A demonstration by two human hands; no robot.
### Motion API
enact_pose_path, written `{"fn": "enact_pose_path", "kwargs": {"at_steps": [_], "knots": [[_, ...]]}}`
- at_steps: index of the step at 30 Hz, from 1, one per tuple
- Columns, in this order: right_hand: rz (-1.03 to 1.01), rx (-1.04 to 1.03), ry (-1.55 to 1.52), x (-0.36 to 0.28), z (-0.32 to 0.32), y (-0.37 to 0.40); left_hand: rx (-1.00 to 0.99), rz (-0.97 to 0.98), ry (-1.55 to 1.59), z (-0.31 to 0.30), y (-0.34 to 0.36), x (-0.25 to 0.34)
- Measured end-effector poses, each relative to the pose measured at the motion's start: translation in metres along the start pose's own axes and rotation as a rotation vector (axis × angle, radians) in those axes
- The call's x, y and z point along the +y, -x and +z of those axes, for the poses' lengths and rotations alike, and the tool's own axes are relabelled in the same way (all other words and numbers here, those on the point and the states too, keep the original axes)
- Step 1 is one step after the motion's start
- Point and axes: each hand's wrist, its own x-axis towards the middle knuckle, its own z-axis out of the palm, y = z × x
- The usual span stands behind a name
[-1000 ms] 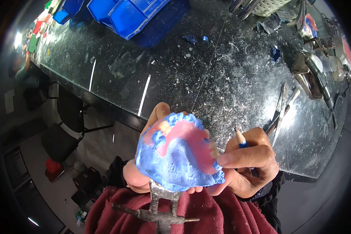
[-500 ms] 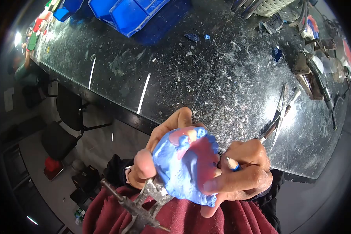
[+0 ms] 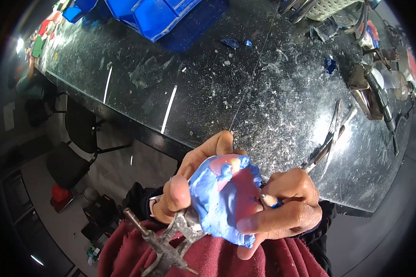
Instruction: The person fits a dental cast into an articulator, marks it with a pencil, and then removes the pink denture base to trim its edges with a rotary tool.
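Observation:
A dental model (image 3: 212, 201) in blue and pink material sits in front of my torso, its pink part along the inner arch. My left hand (image 3: 189, 177) grips it from the left side, thumb on the near face and fingers behind. A grey metal articulator (image 3: 171, 244) is joined under the model and juts toward the lower left. In my right hand (image 3: 293, 205) is a pencil (image 3: 271, 200) with a bare wood tip and blue body, pointing at the model. The right thumb and a finger also press on the model's right edge.
The dark bench (image 3: 208, 87) is strewn with white dust and scraps. Metal hand tools (image 3: 333, 134) lie at right, near a handpiece (image 3: 381, 99). Blue bins (image 3: 155, 18) and a perforated basket (image 3: 326, 8) stand at the back. A person (image 3: 30, 85) is at far left, by a chair (image 3: 81, 131).
The model and articulator have shifted slightly right and down together with my left hand, and tilted a little. The right hand has barely moved and keeps the pencil.

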Motion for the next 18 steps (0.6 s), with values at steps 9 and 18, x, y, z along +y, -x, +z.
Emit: {"fn": "enact_pose_path", "kwargs": {"at_steps": [9,18], "knots": [[0.251,0.194,-0.515,-0.005,-0.005,0.008,-0.116,0.205,0.021,-0.009,-0.004,-0.004],[0.163,0.319,-0.439,0.005,-0.003,0.003,-0.266,0.604,-0.149,-0.008,-0.014,-0.009]]}}
